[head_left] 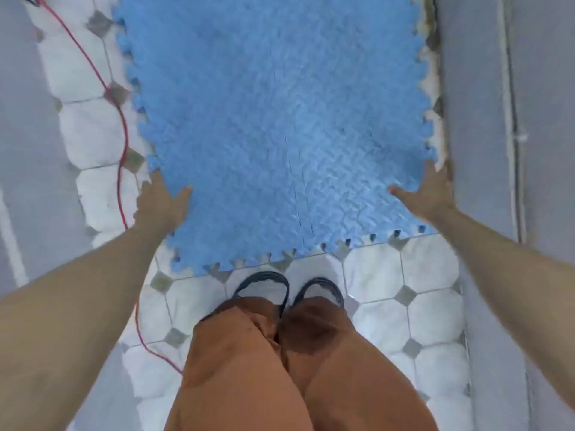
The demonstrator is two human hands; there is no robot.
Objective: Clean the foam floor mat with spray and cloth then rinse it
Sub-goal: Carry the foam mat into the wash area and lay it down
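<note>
A blue foam mat (280, 119) with jigsaw-tooth edges fills the middle of the view and runs away from me over the tiled floor. My left hand (161, 206) grips its left edge near the near corner, with the thumb on top and the fingers hidden under the edge. My right hand (429, 194) holds the right edge the same way, thumb lying on the mat's surface. Whether the near end is lifted off the floor I cannot tell. No spray bottle or cloth is in view.
White octagon floor tiles (404, 290) lie under and in front of the mat. A red cable (124, 135) runs along the floor on the left. Grey walls close in on the left (25, 119) and right (485, 119). My sandalled feet (264, 284) stand at the mat's near edge.
</note>
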